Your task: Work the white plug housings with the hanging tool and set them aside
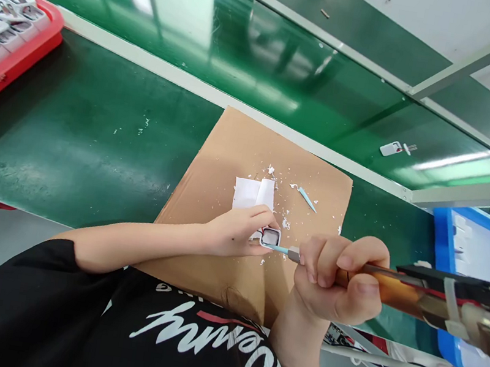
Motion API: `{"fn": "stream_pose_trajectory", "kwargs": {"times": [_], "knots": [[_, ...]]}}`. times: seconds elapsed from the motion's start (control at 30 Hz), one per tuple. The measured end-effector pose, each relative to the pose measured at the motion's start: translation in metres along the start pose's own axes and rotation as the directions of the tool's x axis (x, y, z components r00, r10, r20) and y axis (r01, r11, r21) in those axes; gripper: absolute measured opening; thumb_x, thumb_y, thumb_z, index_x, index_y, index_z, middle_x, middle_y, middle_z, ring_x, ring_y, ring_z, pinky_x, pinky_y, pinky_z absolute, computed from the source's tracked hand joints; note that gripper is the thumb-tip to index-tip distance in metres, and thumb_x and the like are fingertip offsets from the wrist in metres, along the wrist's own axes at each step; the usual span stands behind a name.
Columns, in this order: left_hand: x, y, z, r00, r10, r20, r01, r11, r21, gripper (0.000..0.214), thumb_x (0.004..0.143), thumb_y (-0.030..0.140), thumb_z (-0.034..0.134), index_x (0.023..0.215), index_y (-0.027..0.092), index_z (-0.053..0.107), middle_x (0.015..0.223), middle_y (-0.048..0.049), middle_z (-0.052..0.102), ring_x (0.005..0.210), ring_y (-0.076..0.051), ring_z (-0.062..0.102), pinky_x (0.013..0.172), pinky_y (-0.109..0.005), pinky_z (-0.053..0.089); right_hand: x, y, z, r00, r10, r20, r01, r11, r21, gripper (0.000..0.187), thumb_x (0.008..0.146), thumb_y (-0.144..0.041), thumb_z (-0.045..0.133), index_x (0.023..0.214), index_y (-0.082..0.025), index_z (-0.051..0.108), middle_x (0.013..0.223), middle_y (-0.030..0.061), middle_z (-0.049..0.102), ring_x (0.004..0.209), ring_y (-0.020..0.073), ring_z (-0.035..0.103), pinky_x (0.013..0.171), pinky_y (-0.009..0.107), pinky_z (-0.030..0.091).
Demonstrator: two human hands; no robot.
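Note:
My left hand (242, 231) pinches a small white plastic housing (271, 237) with its open end turned to the right. Dark edging lines the opening, and a bit of red wire shows beside the fingers. Wrapped around a long tool with an orange-brown body (400, 289) is my right hand (342, 276). The tool's thin light blue tip (280, 249) meets the lower rim of the housing. Both hands are over a cardboard sheet (209, 172). Just beyond my left hand lies a folded white paper (246, 193).
White shavings (286, 222) and a pointed light blue piece (307, 199) lie on the cardboard. A red tray (55, 32) of white parts stands at the left, a blue bin (444, 234) at the right. A white part with prongs (390, 148) rests behind the rail on the green surface.

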State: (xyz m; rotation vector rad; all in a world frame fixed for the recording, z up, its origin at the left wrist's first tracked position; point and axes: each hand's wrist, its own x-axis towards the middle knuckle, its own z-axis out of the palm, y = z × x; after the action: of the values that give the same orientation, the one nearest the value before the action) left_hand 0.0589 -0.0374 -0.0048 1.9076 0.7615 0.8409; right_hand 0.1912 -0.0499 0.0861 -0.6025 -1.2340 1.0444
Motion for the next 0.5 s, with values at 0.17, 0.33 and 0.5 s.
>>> {"fn": "stream_pose_trajectory", "kwargs": {"times": [0.17,0.33,0.5], "knots": [[0.0003,0.0004,-0.0013,1.0,0.026,-0.01,-0.026,0.998,0.059,0.025,0.077,0.017,0.061,0.099,0.019,0.047,0.095,-0.0029,0.056,0.083,-0.013,0.054,0.071,-0.024,0.047,0.0005,0.001,-0.0012,1.0,-0.011,0.005,0.011,1.0,-0.001,0.012,0.081,-0.028,0.054,0.073,-0.019,0.058,0.038,-0.0096,0.03,0.027,0.0035,0.024,0.03,0.018,0.021],[0.0015,-0.0018,-0.0026,0.998,0.057,0.033,-0.062,0.982,0.18,0.024,0.074,0.014,0.058,0.096,0.018,0.048,0.093,-0.0043,0.055,0.082,-0.015,0.053,0.071,-0.025,0.046,0.0003,0.0003,-0.0032,1.0,-0.013,0.018,0.013,1.0,0.002,0.012,0.081,-0.028,0.053,0.075,-0.019,0.06,0.038,-0.0094,0.03,0.028,0.0041,0.024,0.031,0.018,0.021],[0.0008,-0.004,-0.0018,0.995,0.084,0.061,-0.098,0.955,0.28,0.024,0.073,0.015,0.054,0.095,0.017,0.048,0.094,-0.006,0.054,0.079,-0.016,0.052,0.065,-0.024,0.044,0.0005,-0.0002,-0.0055,1.0,-0.016,0.018,0.016,1.0,-0.004,0.013,0.081,-0.028,0.053,0.076,-0.019,0.06,0.038,-0.0094,0.03,0.027,0.0041,0.023,0.03,0.018,0.021]]}}
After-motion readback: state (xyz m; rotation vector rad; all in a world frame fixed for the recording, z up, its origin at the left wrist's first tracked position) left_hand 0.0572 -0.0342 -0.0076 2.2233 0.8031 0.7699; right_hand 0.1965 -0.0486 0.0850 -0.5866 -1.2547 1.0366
